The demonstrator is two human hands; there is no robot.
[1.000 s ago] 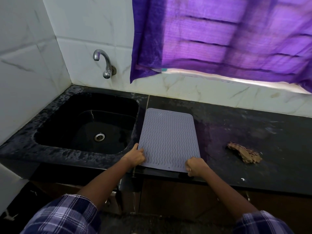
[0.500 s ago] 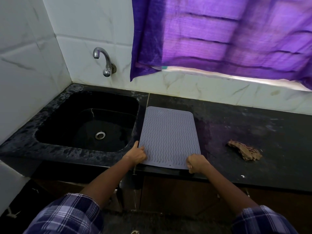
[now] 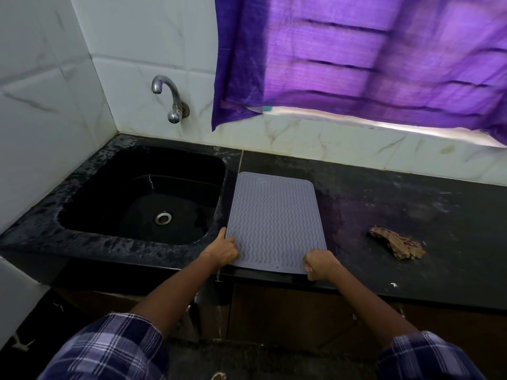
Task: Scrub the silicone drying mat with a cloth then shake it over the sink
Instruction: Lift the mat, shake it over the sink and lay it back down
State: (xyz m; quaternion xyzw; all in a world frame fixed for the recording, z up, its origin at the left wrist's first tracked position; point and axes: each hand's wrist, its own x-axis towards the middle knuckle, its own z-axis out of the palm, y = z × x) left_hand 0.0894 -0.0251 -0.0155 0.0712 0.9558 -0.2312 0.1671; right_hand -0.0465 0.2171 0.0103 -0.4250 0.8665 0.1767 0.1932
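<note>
A grey silicone drying mat (image 3: 274, 218) with a wavy ribbed pattern lies flat on the black counter, just right of the black sink (image 3: 90, 215). My left hand (image 3: 223, 249) grips the mat's near left corner, thumb on top. My right hand (image 3: 318, 263) is curled round the near right corner. A crumpled brown cloth (image 3: 397, 242) lies on the counter to the right, apart from both hands.
A steel tap (image 3: 171, 97) sticks out of the white tiled wall above the sink. A purple curtain (image 3: 370, 56) hangs over the window behind the black counter (image 3: 411, 201). The counter's front edge runs just under my hands.
Both hands keep hold of the mat's near corners. The mat has stayed flat in the same place; only the view has shifted a little.
</note>
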